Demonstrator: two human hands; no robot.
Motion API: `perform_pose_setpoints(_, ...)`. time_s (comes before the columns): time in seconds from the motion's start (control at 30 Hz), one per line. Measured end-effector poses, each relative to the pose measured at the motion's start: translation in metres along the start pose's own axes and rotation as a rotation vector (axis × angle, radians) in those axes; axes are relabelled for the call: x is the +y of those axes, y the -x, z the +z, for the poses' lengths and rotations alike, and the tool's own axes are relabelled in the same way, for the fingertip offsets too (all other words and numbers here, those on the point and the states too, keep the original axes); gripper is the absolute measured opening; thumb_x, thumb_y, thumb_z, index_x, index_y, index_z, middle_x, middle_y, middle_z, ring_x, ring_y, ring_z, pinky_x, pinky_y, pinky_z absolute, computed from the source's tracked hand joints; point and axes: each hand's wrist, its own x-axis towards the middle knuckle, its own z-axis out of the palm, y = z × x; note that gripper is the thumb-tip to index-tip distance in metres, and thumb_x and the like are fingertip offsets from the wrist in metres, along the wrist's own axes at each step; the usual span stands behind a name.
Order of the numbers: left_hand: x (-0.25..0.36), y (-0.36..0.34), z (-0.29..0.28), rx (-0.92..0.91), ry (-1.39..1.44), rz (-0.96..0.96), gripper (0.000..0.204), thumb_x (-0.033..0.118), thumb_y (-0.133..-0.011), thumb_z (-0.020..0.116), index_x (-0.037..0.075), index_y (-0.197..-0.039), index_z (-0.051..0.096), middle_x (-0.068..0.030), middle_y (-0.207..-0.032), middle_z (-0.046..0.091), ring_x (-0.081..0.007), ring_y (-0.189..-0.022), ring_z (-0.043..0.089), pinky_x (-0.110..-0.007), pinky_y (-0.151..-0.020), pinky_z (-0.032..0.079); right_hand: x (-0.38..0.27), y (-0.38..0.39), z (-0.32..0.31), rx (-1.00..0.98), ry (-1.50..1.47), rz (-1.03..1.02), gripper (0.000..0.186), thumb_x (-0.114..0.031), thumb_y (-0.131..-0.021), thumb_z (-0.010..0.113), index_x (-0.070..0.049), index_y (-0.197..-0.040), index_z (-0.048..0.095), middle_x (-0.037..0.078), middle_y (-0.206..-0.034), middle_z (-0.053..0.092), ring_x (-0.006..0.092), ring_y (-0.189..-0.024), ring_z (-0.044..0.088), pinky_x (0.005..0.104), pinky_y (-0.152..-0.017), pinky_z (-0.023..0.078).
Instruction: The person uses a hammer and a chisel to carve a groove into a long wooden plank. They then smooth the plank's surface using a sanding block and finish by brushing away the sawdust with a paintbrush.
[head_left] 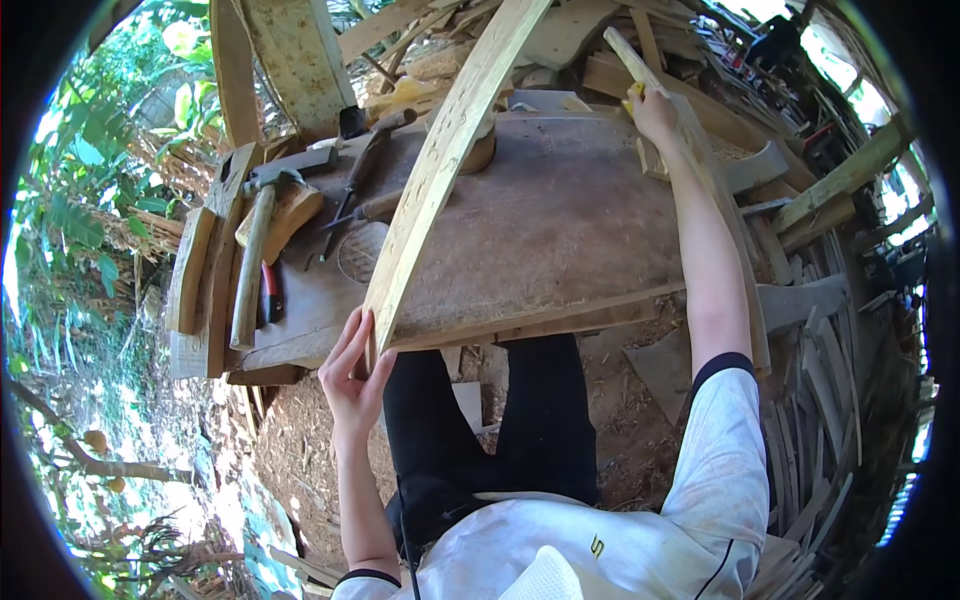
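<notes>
A long, pale wooden plank (450,150) slants over the workbench (570,220), its near end raised at the front edge. My left hand (352,375) grips that near end, thumb on one side and fingers on the other. Reaching to the far right, my right hand (655,115) is closed around a small yellow object (634,94), mostly hidden by the fingers. Next to it lie a narrow wooden strip (625,52) and a long board (705,165) along the bench's right side.
On the bench's left lie a hammer (256,240), a red-handled tool (270,290), a wood block (285,215) and a chisel-like tool (365,165). Scrap wood (580,30) is heaped behind. Thin offcuts (820,370) stand at right. Shavings (300,440) cover the ground.
</notes>
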Motion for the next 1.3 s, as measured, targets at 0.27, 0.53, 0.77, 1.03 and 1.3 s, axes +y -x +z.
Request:
perform_pose_setpoints(0.27, -0.001, 0.0, 0.002, 0.003, -0.005, 0.008, 0.058, 0.001, -0.087, 0.08, -0.003, -0.142, 0.063, -0.0235, -0.148, 0.061, -0.0269, -0.134, 0.062, -0.035, -0.11, 0.048, 0.007, -0.015, -0.016, 0.113, -0.386, 0.079, 0.034, -0.03, -0.101, 0.066, 0.003, -0.105, 0.07, 0.013, -0.075, 0.073, 0.0226, -0.064, 0.074, 0.0377, -0.063, 0.058)
perform_pose_setpoints(0.53, -0.002, -0.001, 0.004, 0.006, 0.009, 0.014, 0.058, 0.001, -0.087, 0.08, -0.003, -0.142, 0.063, -0.0232, -0.147, 0.062, -0.0267, -0.134, 0.061, -0.036, -0.11, 0.048, 0.014, -0.008, -0.025, 0.333, 0.06, -0.118, 0.032, -0.032, -0.104, 0.059, -0.004, -0.115, 0.07, 0.02, -0.092, 0.076, 0.0376, -0.089, 0.075, 0.0484, -0.079, 0.058)
perform_pose_setpoints(0.77, -0.001, -0.001, 0.004, -0.002, -0.008, 0.016, 0.057, 0.0, -0.088, 0.079, -0.003, -0.143, 0.062, -0.0233, -0.147, 0.062, -0.0267, -0.135, 0.061, -0.035, -0.111, 0.048, 0.021, -0.009, -0.037, 0.127, 0.028, 0.007, 0.034, -0.033, -0.104, 0.057, -0.006, -0.124, 0.067, 0.021, -0.115, 0.074, 0.0426, -0.106, 0.071, 0.0508, -0.089, 0.057)
perform_pose_setpoints(1.03, -0.001, 0.001, 0.002, 0.015, -0.003, -0.008, 0.057, -0.001, -0.087, 0.08, -0.003, -0.142, 0.063, -0.0232, -0.148, 0.061, -0.0261, -0.136, 0.06, -0.035, -0.111, 0.048, 0.004, -0.004, -0.027, 0.075, -0.221, 0.03, 0.037, -0.036, -0.104, 0.057, -0.007, -0.124, 0.068, 0.022, -0.11, 0.074, 0.0404, -0.104, 0.072, 0.0512, -0.089, 0.057)
perform_pose_setpoints(1.3, -0.001, -0.001, 0.005, 0.003, -0.015, -0.003, 0.057, -0.001, -0.087, 0.079, -0.004, -0.142, 0.063, -0.0239, -0.148, 0.061, -0.027, -0.136, 0.059, -0.036, -0.112, 0.047, -0.02, -0.002, -0.005, -0.193, -0.697, 0.197, 0.04, -0.037, -0.103, 0.062, -0.006, -0.126, 0.067, 0.022, -0.104, 0.076, 0.0393, -0.093, 0.075, 0.0491, -0.082, 0.059)
